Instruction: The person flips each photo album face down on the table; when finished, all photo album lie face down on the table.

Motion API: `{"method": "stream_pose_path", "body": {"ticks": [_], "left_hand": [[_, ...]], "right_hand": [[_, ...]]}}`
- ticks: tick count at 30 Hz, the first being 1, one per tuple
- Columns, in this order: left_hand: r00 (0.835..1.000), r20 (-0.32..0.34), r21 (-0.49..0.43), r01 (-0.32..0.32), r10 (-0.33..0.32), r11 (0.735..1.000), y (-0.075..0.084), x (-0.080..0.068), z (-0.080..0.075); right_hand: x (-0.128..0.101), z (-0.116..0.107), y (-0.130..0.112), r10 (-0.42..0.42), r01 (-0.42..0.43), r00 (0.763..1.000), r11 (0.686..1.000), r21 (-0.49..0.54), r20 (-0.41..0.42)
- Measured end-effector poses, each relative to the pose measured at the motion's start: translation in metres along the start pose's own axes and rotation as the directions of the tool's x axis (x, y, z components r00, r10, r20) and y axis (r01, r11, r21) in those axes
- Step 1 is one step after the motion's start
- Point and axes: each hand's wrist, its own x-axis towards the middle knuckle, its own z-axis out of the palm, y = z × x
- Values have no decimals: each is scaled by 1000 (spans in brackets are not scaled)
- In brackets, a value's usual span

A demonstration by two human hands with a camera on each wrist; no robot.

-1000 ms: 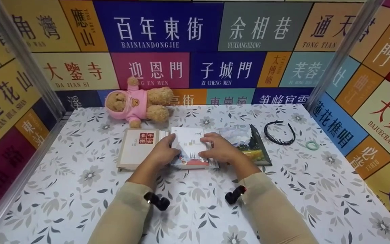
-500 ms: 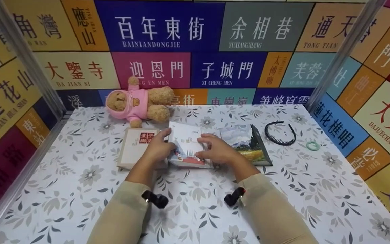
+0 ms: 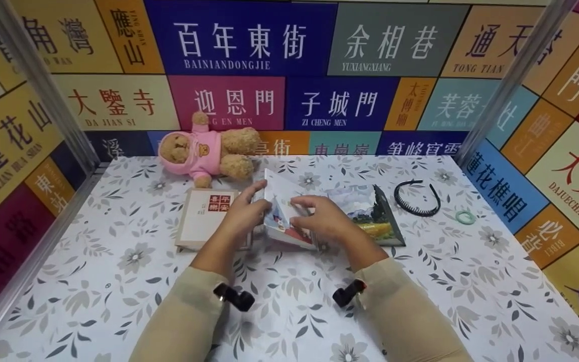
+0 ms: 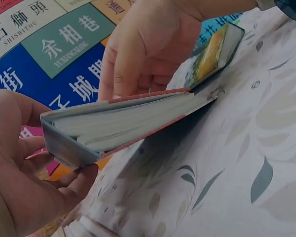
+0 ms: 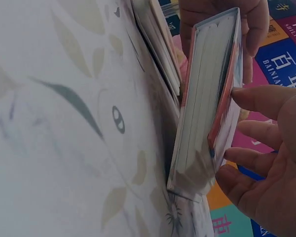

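Observation:
A thick hardcover book [image 3: 282, 216] with a pale cover and a red band along its lower edge is tilted up on its left side, above the patterned tabletop. My left hand [image 3: 243, 211] grips its spine side, thumb on the front cover and fingers under the back, as the left wrist view shows. The right hand [image 3: 319, 216] touches the front cover with fingertips and thumb, fingers loosely bent. In the right wrist view the page block [image 5: 204, 94] shows between the covers, with a narrow gap beneath the front cover.
A beige book [image 3: 201, 221] with red characters lies left of the hands. On the right is a landscape-painting book [image 3: 370, 216], then a black headband [image 3: 435, 201] and a green ring [image 3: 465, 217]. A teddy bear [image 3: 206, 153] in pink lies at the back.
The left side of the pale book has been raised from nearly flat to a steeper tilt by the left hand. The right hand stays at its cover, shifted slightly left.

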Motion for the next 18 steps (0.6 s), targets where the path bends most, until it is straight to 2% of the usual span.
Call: {"method": "stream_pose_path", "body": {"ticks": [3, 7, 10, 12, 15, 18], "left_hand": [[1000, -5, -78, -22, 22, 997, 3, -1, 3], [998, 8, -126, -61, 62, 990, 6, -3, 5], [994, 20, -159, -100, 104, 982, 10, -6, 6], [989, 24, -167, -141, 147, 976, 13, -9, 7], [971, 46, -130, -225, 233, 966, 16, -12, 9], [949, 72, -42, -306, 308, 951, 17, -14, 11]], "right_hand": [[-6, -2, -9, 3, -3, 1000, 1000, -18, 4], [-12, 1, -19, -41, 41, 999, 999, -1, -12], [-15, 4, -24, -80, 83, 996, 995, 58, -39], [-16, 7, -27, -115, 123, 991, 983, 137, -65], [-16, 8, -29, -160, 185, 981, 946, 265, -112], [-15, 7, -31, -173, 212, 975, 912, 352, -139]]}}
